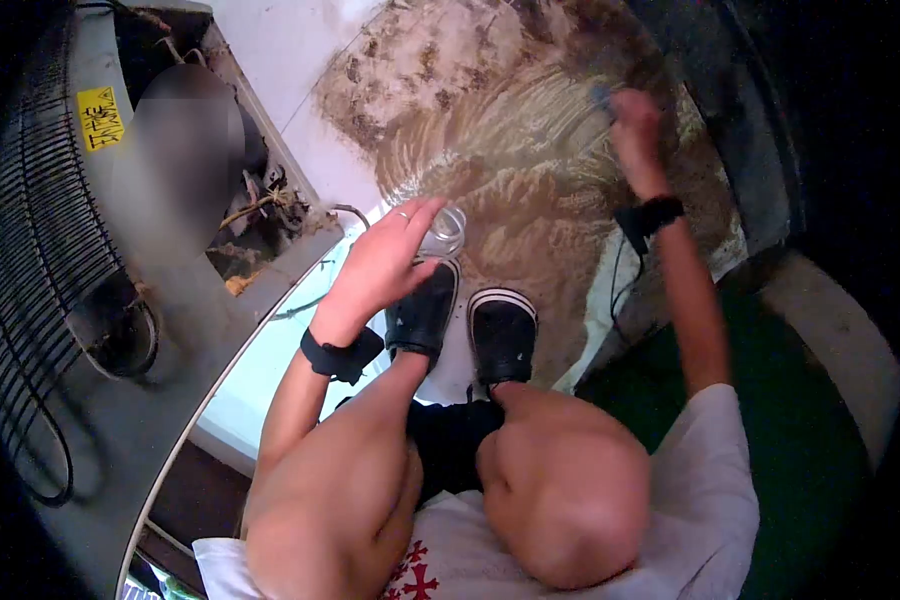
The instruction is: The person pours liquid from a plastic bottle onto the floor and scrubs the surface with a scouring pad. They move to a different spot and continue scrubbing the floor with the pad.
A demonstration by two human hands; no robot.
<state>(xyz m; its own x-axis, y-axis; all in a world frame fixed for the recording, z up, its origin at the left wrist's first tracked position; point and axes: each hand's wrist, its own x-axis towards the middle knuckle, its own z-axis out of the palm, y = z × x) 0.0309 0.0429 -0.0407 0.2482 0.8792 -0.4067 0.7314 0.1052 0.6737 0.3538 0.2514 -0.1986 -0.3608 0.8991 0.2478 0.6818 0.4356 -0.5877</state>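
Bare bent knees and a white shirt with red crosses lie nearest. From the left come a black wire rack, a yellow label with black writing, and the left hand, its fingers extended close together and thumb apart, at a round clear jar above two black white-trimmed shoes. Farther right, over brown-smeared pale flooring, the right hand has blurred, curled-in fingers at a small bluish object; their exact grip cannot be told.

Your left hand is open, fingers extended, while your right hand is curled, its arm stretched farther forward.
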